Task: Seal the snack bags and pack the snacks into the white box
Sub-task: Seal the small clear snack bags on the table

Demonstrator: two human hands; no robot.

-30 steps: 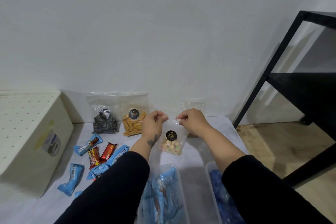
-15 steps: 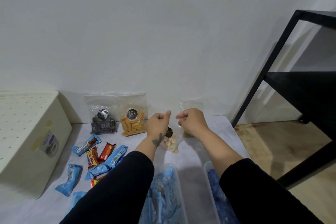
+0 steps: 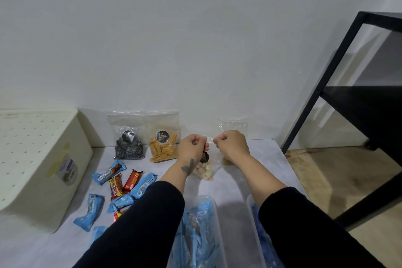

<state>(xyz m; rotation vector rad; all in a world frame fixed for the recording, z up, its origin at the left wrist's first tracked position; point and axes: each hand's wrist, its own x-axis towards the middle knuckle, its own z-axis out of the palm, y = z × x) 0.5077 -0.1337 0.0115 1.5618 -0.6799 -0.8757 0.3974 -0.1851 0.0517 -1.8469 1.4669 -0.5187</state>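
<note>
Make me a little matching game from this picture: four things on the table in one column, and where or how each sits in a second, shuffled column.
Things:
1. white box
2. bag of black spiral sweets
3. bag of pastel sweets
4. red bar

Places or states:
A. pinched at its top by both hands
B. far left of the table
C. lying flat among blue wrappers
D. leaning against the wall, beside the bag of orange sticks

Pairs: 1-B, 2-D, 3-A, 4-C
</note>
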